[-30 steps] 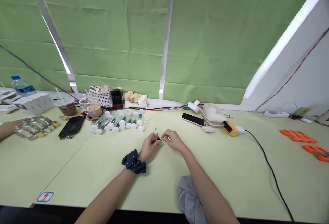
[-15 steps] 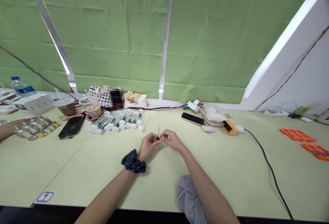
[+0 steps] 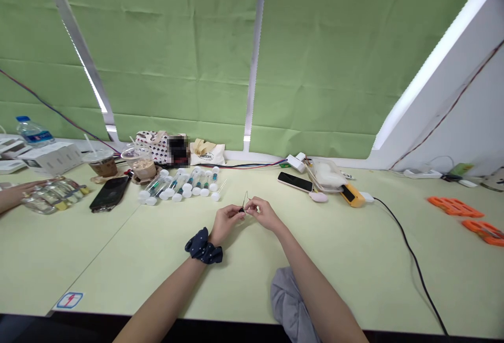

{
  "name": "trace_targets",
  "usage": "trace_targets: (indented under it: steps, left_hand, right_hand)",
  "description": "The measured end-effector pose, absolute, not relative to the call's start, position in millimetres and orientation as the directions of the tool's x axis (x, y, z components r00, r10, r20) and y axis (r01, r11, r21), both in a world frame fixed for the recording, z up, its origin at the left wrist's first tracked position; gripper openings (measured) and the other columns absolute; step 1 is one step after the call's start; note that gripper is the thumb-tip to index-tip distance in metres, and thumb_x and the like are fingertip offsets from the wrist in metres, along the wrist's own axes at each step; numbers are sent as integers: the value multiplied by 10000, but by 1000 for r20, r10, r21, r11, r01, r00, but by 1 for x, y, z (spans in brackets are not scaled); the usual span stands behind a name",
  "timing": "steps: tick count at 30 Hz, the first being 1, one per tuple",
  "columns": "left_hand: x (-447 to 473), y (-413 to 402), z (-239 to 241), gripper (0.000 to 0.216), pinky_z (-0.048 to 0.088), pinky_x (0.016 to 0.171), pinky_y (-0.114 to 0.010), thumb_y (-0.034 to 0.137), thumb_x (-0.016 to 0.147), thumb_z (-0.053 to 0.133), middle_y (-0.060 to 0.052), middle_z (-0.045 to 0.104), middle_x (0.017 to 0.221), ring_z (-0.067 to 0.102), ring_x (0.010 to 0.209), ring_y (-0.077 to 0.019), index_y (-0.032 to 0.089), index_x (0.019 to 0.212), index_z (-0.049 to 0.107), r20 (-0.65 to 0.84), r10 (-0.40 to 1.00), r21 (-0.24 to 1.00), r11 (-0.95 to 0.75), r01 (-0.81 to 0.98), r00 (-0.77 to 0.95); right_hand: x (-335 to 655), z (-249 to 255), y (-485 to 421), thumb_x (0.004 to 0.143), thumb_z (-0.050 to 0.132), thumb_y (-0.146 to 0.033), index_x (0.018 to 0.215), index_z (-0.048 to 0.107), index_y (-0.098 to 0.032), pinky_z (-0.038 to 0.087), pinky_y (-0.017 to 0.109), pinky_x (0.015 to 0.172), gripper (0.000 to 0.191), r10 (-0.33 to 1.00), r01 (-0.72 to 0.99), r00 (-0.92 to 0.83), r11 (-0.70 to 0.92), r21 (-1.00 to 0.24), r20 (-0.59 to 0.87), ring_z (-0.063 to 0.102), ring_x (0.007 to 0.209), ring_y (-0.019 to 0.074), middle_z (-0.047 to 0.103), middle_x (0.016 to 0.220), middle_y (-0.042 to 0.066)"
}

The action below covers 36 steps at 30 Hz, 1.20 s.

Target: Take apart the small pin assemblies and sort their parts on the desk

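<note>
My left hand [image 3: 227, 221], with a dark dotted scrunchie [image 3: 203, 247] on its wrist, is closed in a pinch on a small black piece [image 3: 241, 210]. From that piece a thin dark wire [image 3: 245, 197] rises and bends over at the top, back down toward my right fingers. My right hand [image 3: 263, 212] is closed too, its fingertips pinched at the wire right beside the left fingertips. The piece is too small to name and partly covered by fingers. Both hands are just above the pale table [image 3: 252, 280].
Several white-capped clear tubes [image 3: 185, 184] lie beyond my left hand. Past my right hand are a phone [image 3: 295, 182], a plastic tray [image 3: 325, 175] and a yellow meter [image 3: 352, 196]. Orange holders [image 3: 455, 206] lie far right. Another person's hand [image 3: 18, 196] rests at far left by drink cups [image 3: 102, 164].
The thin wire stood nearly straight up before; now it shows a bend at the top with a strand coming down to the right. Both hands have shifted only slightly.
</note>
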<state>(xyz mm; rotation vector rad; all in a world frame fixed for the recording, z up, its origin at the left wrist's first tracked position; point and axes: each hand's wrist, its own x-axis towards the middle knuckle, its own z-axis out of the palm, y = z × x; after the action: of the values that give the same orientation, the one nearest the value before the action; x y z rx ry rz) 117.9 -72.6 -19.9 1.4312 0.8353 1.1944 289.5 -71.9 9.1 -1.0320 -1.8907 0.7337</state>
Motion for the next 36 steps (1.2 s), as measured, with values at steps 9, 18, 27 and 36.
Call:
trace_targets:
  steps: [9,18,27,36]
  left_hand:
    - [118,-73,-15,317,499,682,-315,374,733,637,-89,692,826,632,718,-191,123,925,660,228,929,974,-219,-63,293]
    - [117,-73,-15,328,502,706,-322,389,740,623,-86,688,872,640,740,-194,132,942,652,243,921,970,-241,-44,304]
    - [117,-72,-17,301,500,707,-322,376,725,642,-77,686,813,628,703,-179,131,898,661,251,929,968,-245,-54,272]
    - [116,-71,-17,283,496,716,-317,363,715,656,-74,691,821,640,699,-178,138,887,665,259,932,966,-245,-84,253]
  right_hand:
    - [288,8,-71,772,543,-135,796,620,-187,405,246,663,96,864,446,-301,501,-741,403,491,680,117,530,749,5]
    - [286,11,-74,775,537,-119,780,616,-185,413,250,664,104,863,493,-288,505,-709,414,503,685,118,537,761,12]
    - [283,12,-76,805,507,-130,750,580,-184,404,251,670,107,861,532,-271,507,-678,430,508,724,129,529,779,19]
    - [277,4,-75,844,474,-190,779,575,-193,402,250,708,119,855,568,-208,501,-653,475,511,789,137,485,901,35]
